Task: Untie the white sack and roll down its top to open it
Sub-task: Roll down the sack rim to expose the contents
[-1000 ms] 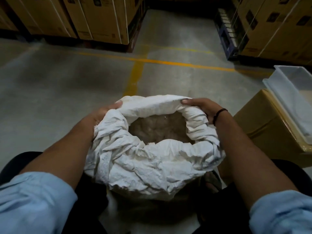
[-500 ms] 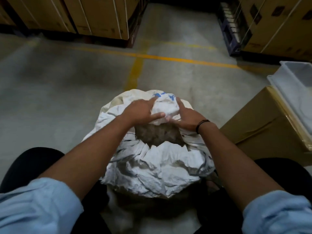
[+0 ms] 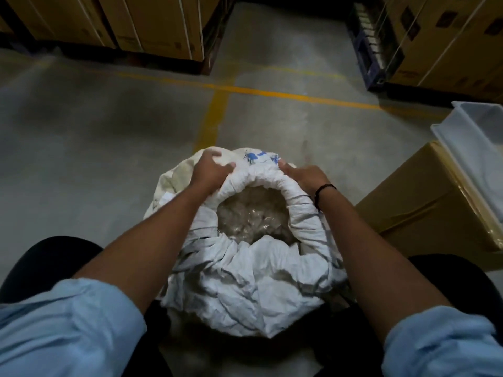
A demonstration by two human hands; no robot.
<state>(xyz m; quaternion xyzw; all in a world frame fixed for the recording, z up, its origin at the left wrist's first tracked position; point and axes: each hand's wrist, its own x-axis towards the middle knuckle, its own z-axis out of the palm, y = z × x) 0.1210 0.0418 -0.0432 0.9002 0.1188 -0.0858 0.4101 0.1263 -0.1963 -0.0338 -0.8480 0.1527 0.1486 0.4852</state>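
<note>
Head view, both hands (image 3: 211, 170) (image 3: 304, 177) gripping white sack (image 3: 245, 284) rolled rim

Grey concrete floor (image 3: 81, 148), marked with yellow painted lines (image 3: 272, 91). Directly on it: white sack (image 3: 245, 289) at centre, brown carton (image 3: 424, 213) to the right, palletised cartons (image 3: 152, 23) stacked along the far edge.

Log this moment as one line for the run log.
sack: open, top rolled | left hand: gripping far rim | right hand: gripping far rim | contents: visible
</note>
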